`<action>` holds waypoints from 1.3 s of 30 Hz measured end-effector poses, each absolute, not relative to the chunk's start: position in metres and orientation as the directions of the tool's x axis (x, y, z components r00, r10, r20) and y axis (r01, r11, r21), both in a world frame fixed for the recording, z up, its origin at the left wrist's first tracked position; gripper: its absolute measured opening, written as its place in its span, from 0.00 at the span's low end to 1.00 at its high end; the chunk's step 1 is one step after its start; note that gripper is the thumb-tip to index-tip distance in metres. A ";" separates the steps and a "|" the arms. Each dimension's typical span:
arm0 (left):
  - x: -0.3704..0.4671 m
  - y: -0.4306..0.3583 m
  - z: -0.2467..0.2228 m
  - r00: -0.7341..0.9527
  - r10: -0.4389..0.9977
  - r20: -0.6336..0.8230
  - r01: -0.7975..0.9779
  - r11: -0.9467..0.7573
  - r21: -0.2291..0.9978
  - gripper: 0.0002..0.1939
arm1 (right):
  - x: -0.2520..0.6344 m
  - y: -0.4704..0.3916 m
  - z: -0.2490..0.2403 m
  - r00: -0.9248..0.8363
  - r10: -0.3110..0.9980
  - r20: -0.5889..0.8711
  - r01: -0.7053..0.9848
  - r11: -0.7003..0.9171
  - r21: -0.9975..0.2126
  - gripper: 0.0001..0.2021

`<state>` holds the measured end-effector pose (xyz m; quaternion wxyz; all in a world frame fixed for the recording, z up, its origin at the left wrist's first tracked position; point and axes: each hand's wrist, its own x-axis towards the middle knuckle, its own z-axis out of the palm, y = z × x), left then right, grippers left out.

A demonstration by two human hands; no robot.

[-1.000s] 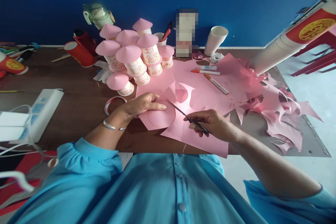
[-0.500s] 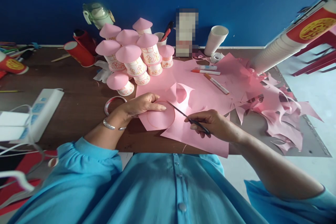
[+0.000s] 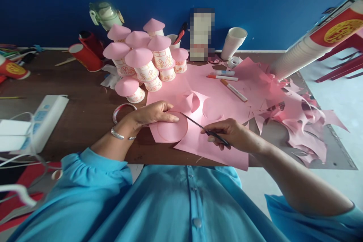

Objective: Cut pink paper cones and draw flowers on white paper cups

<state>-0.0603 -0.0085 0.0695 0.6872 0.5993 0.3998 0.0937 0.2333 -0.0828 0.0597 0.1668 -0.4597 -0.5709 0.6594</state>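
My left hand [image 3: 159,113] pinches a sheet of pink paper [image 3: 172,128] that has a circle drawn on it. In my right hand [image 3: 225,132] are dark scissors [image 3: 208,131], their blades at the upper right edge of the circle. A curled flap of the paper rises just beyond the blades. Under the held sheet lies a larger pink sheet [image 3: 210,149]. Beyond my left hand stand several decorated white cups with pink cone tops [image 3: 138,58].
Pink scraps [image 3: 303,121] lie at the right, below a long stack of cups [image 3: 300,58]. Markers [image 3: 234,90] rest on pink paper. A tape roll [image 3: 115,115] sits by my left wrist, and a power strip [image 3: 49,121] is farther left.
My right hand and the scissors have shifted slightly right. The drawn circle has moved a little left and down, and the paper flap beyond the blades has changed shape.
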 end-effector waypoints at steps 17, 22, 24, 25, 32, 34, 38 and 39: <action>-0.064 -0.008 0.065 0.591 0.681 -0.434 0.268 0.342 0.901 0.17 | 0.242 -0.090 0.064 -0.455 0.786 -0.419 0.280 -0.321 -0.905 0.35; -0.063 -0.009 0.067 0.595 0.670 -0.444 0.274 0.350 0.896 0.18 | 0.237 -0.088 0.065 -0.459 0.784 -0.417 0.281 -0.317 -0.906 0.32; -0.063 -0.009 0.068 0.600 0.664 -0.445 0.277 0.349 0.895 0.18 | 0.236 -0.087 0.064 -0.461 0.787 -0.411 0.277 -0.312 -0.909 0.32; -0.063 -0.009 0.069 0.601 0.664 -0.445 0.279 0.348 0.895 0.18 | 0.236 -0.086 0.064 -0.461 0.789 -0.407 0.277 -0.307 -0.910 0.32; -0.063 -0.009 0.075 0.590 0.673 -0.446 0.320 0.313 0.894 0.18 | 0.236 -0.085 0.061 -0.476 0.795 -0.377 0.286 -0.265 -0.921 0.31; -0.062 -0.009 0.076 0.586 0.679 -0.443 0.345 0.286 0.894 0.18 | 0.236 -0.085 0.061 -0.478 0.795 -0.374 0.291 -0.259 -0.921 0.30; -0.061 -0.009 0.077 0.585 0.685 -0.433 0.357 0.262 0.897 0.18 | 0.238 -0.086 0.061 -0.481 0.792 -0.375 0.292 -0.259 -0.921 0.28; -0.061 -0.010 0.077 0.585 0.684 -0.435 0.356 0.265 0.896 0.18 | 0.238 -0.087 0.061 -0.485 0.791 -0.374 0.289 -0.258 -0.922 0.27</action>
